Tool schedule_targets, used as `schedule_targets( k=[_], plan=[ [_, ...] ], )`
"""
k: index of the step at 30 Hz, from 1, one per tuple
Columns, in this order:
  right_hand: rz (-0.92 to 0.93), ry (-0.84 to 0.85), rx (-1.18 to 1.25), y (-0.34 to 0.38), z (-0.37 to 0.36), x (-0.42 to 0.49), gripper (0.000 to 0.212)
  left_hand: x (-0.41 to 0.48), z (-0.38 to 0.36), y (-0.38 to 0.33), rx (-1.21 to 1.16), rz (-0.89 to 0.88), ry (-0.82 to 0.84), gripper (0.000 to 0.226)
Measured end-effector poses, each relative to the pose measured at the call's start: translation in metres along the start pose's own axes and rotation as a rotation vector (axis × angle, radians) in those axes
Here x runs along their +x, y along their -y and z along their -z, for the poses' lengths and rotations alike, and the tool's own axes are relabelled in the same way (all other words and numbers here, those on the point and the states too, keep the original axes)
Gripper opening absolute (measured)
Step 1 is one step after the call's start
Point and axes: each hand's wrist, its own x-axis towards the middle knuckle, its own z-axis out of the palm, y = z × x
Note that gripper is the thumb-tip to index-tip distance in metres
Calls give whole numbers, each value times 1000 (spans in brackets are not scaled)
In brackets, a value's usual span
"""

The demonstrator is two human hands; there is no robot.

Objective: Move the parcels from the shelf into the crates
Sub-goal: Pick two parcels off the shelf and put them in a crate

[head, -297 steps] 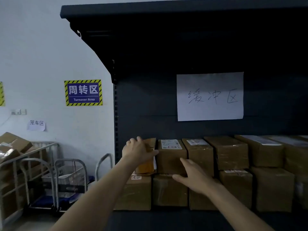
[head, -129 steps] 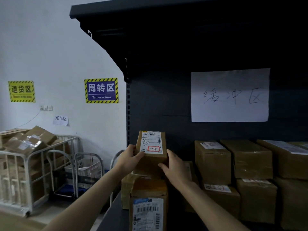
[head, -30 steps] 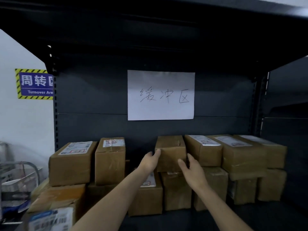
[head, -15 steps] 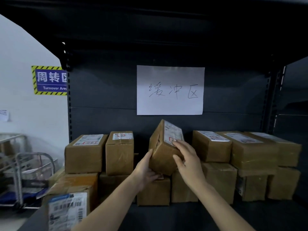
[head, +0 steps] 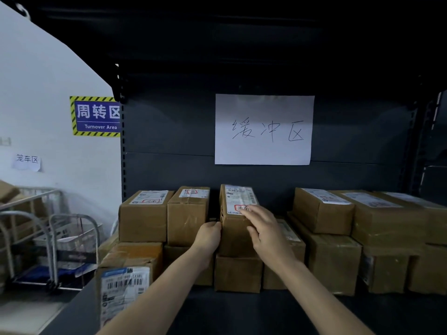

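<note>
Fingers of the right hand (head: 267,232) lie spread over the near face and label of the held parcel (head: 235,221); the left hand (head: 210,234) grips its left edge, fingers curled round the corner. Both hands thus grasp one upright carton. Half a second earlier this carton was tilted, clear of the stack; it now stands square on the lower row of boxes (head: 238,274), in the gap between the two left cartons (head: 167,213) and the right-hand stack (head: 338,213). The parcel has therefore gone back onto the shelf (head: 242,310) rather than toward a crate; no crate is visible, only wire carts (head: 48,238) at far left. Judged so, transfer of this parcel has not yet begun.
</note>
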Motion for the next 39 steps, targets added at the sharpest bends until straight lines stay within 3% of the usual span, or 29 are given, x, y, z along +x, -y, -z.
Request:
schedule_targets(
  k=[5,10,14,18,26,32,39],
  plan=[
    [-9,21,-32,-1,-1,2,49,-18,-2,-19,378,-378,-173,40],
    [-9,31,-14,-2,-1,1,49,-21,3,-21,497,-585,-95,42],
    [-57,-2,64,-2,-3,0,50,-18,4,-17,564,-590,-75,43],
    [-238,-83,239,-3,-3,0,59,-20,5,-15,536,-589,-102,39],
    [-352,-12,358,4,0,5,48,-17,-2,-19,429,-535,-125,38],
    [-418,65,373,-4,-3,6,57,-12,-7,-21,468,-496,-118,42],
    [-427,17,327,-21,8,-14,54,-20,-19,-13,636,-693,-278,45]
  ],
)
